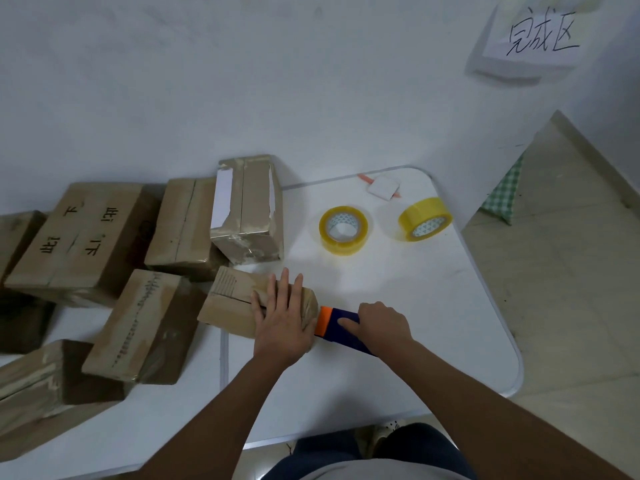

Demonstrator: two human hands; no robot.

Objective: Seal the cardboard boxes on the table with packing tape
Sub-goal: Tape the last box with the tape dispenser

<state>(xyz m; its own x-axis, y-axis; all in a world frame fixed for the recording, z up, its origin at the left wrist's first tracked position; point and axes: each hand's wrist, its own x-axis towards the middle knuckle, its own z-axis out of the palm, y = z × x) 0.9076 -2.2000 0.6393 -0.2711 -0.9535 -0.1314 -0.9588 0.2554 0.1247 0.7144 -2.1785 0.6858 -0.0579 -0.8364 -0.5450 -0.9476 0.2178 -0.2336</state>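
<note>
Fingers of the left hand (pixel 281 318) are lying straight and spread, pressing flat on the small cardboard box (pixel 242 303) near the table's front middle, while the right hand (pixel 379 323) is curling round the blue tape dispenser (pixel 346 329), forefinger laid along its top and its orange nose touching the box's right end.

Judging from this, the largest risk is sitting in the pile: the other cardboard boxes (pixel 104 271) are crowding the left half of the white table (pixel 433 306), some leaning on each other, and the small box is lying just beside one of them, so a hard pull could be shoving it into the heap. Next, the box itself is looking light; if the flat palm is easing off, the dispenser's drag could be skewing the strip off the seam. Smallest, the blade is working close to the left hand's fingertips, and whether tape is already bonded I cannot tell.

As for writing, the paper sign (pixel 533 36) on the wall is reading "完成区". Black handwritten characters on the big box (pixel 79 237) at far left are showing upside down, and I am not reading them surely. Two yellow tape rolls (pixel 344 230) are sitting well apart from the hands, their cores patterned, no brand legible.
</note>
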